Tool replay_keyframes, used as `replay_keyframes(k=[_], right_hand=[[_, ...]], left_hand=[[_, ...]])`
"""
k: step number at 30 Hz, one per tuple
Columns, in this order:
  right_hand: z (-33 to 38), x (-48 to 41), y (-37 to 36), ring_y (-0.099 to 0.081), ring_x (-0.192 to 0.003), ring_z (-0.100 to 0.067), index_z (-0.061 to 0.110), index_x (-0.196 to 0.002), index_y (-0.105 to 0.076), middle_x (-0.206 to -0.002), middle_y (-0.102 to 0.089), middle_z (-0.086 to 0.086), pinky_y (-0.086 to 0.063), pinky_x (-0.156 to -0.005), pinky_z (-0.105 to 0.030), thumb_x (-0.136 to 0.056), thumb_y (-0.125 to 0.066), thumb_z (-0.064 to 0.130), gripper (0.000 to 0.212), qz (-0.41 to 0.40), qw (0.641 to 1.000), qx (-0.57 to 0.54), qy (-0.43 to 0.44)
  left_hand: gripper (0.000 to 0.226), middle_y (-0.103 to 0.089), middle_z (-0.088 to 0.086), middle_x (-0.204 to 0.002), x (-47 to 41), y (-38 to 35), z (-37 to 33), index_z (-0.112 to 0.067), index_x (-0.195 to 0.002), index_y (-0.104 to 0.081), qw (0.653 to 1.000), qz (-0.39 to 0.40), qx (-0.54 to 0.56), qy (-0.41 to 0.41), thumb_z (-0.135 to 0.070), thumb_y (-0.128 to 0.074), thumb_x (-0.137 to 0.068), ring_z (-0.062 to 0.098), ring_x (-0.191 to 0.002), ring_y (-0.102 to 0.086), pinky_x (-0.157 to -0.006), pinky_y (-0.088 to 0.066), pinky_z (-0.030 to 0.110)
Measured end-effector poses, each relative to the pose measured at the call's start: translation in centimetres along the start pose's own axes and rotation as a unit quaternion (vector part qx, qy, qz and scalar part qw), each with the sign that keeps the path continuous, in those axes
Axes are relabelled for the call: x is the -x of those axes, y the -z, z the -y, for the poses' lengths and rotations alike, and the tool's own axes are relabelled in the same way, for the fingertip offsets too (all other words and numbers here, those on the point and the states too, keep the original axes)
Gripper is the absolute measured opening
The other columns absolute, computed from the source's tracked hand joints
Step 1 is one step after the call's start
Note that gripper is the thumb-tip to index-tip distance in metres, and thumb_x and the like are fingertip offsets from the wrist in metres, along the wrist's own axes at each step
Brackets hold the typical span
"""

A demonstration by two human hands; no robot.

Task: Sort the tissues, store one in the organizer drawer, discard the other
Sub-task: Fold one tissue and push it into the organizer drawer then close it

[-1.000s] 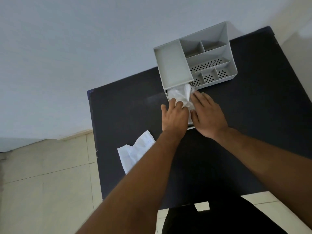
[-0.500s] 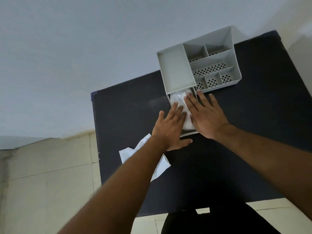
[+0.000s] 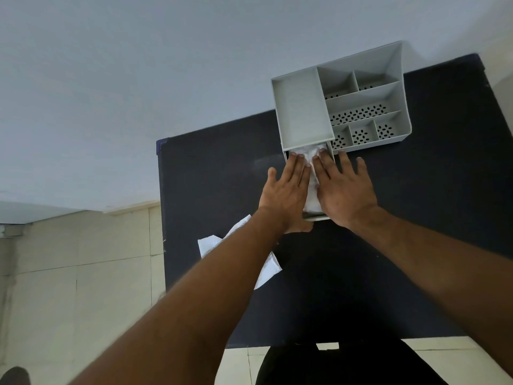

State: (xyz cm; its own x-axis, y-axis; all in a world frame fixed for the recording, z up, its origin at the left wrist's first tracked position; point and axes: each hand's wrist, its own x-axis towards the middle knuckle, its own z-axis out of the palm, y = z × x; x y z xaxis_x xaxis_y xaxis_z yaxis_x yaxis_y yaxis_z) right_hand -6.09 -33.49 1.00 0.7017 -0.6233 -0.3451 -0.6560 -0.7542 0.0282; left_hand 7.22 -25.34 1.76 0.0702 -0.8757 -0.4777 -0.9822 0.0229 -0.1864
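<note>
A grey organizer (image 3: 302, 112) stands at the far side of the black table (image 3: 211, 173). Its drawer (image 3: 315, 217) is pulled out toward me with a white tissue (image 3: 311, 194) lying in it. My left hand (image 3: 286, 194) and my right hand (image 3: 342, 190) lie flat side by side on that tissue, fingers spread, pressing it down. The hands hide most of the tissue and drawer. A second white tissue (image 3: 213, 244) lies crumpled near the table's left edge, partly under my left forearm.
The organizer has several perforated compartments (image 3: 361, 115) on its right side. A pale wall stands behind the table. Tiled floor (image 3: 83, 287) shows to the left and below. The table's right half is bare.
My left hand slid forward from the drawer's near edge onto the tissue, beside my right hand. Both hands now press flat; the bunched tissue lies lower in the drawer.
</note>
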Motion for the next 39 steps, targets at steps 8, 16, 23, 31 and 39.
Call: replay_keyframes(k=[8,16,23,31,39], right_hand=[[0.1,-0.5,0.8,-0.022,-0.149,-0.037,0.017,-0.16,-0.009,-0.167,-0.014,-0.012,-0.028,-0.114,-0.058,-0.097,-0.045,0.048,0.078,0.008,1.0,0.026,0.009],[0.3,-1.0,1.8,-0.046,-0.133,-0.035,0.016,-0.158,-0.016,-0.166,-0.019,-0.009,-0.043,-0.1,-0.051,-0.1,-0.042,0.04,0.068,-0.016,0.999,0.0,0.033],[0.5,-1.2,2.3,-0.052,-0.126,-0.037,0.017,-0.16,-0.007,-0.169,-0.005,-0.008,-0.042,-0.101,-0.048,-0.1,-0.039,0.042,0.072,0.016,0.999,-0.024,0.027],[0.5,-1.1,2.5,-0.047,-0.133,-0.034,0.017,-0.158,-0.018,-0.167,-0.016,-0.008,-0.045,-0.1,-0.049,-0.102,-0.035,0.043,0.064,0.003,0.999,-0.045,0.005],[1.4,0.5,2.7,-0.015,-0.153,-0.032,0.011,-0.153,-0.036,-0.163,-0.029,-0.012,-0.02,-0.12,-0.054,-0.098,-0.045,0.037,0.061,-0.036,0.999,-0.035,0.021]], left_hand=[[0.128,0.004,0.02,-0.167,-0.3,0.7,0.8,-0.005,-0.159,-0.003,1.0,0.005,0.0,-0.018,-0.084,-0.051,-0.072,0.036,-0.154,0.008,-0.118,-0.015,0.058],[0.109,-0.003,0.018,-0.167,-0.2,1.2,1.0,-0.004,-0.158,-0.012,1.0,-0.009,0.002,-0.01,-0.074,-0.044,-0.082,0.035,-0.154,0.006,-0.116,-0.017,0.058],[0.102,-0.003,0.018,-0.168,0.6,0.8,0.3,-0.004,-0.159,-0.009,0.999,-0.035,0.018,0.008,-0.064,-0.048,-0.086,0.034,-0.154,0.003,-0.114,-0.023,0.056],[0.069,-0.043,0.015,-0.152,1.8,-0.9,0.6,-0.006,-0.147,-0.043,0.996,-0.084,0.026,-0.028,-0.045,-0.05,-0.091,0.033,-0.149,-0.026,-0.102,-0.039,0.049],[0.064,-0.024,0.013,-0.164,0.4,0.8,1.1,-0.009,-0.156,-0.027,0.998,-0.04,0.027,-0.029,-0.045,-0.036,-0.103,0.032,-0.154,-0.005,-0.112,-0.026,0.055]])
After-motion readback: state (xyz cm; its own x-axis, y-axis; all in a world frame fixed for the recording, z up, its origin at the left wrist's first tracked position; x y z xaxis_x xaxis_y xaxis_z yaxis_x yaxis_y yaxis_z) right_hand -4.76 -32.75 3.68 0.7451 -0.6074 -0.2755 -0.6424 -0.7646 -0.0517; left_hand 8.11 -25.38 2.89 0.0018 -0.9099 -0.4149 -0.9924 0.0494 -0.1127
